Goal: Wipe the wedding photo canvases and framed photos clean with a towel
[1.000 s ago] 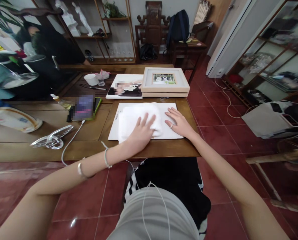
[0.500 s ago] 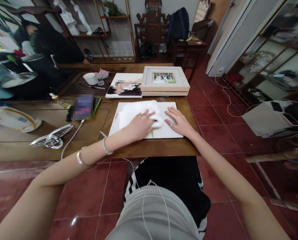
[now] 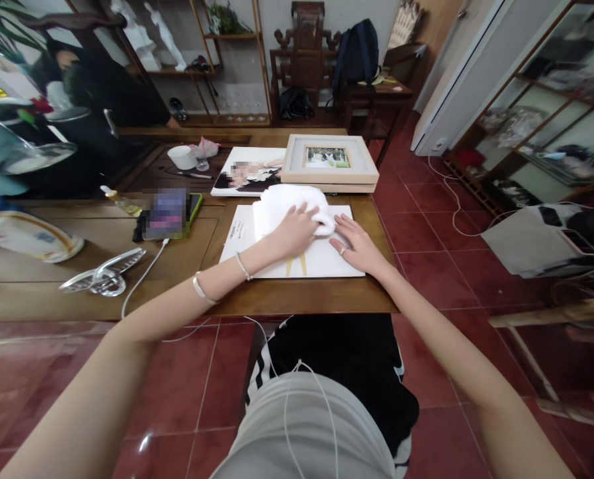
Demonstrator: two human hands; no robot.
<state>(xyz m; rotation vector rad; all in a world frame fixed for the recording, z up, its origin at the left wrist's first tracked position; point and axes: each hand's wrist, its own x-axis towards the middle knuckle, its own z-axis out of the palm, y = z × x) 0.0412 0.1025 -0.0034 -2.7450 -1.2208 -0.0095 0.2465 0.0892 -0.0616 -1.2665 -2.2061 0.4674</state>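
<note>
A white panel [image 3: 240, 247] lies flat near the table's front edge, with small print on its left part and two yellowish strips near its front. Over it is a bunched white cloth [image 3: 281, 207]. My left hand [image 3: 297, 229] is closed on this cloth with bent fingers, holding it against the panel; its palm side is hidden. My right hand [image 3: 354, 243], with a ring on one finger, rests with fingers spread on the panel's right part and holds nothing. The cloth's right fold comes close to its fingertips.
Framed pictures [image 3: 289, 174] are stacked behind the panel, next to a photo panel [image 3: 227, 189]. To the left lie a phone [image 3: 194, 207] with a white cable [image 3: 144, 276], a silver ornament [image 3: 108, 273], a small bottle [image 3: 122, 201] and a white cup [image 3: 181, 158].
My left hand has slid the cloth away from me and slightly right, uncovering more of the panel's print and strips. My right hand has stayed nearly still.
</note>
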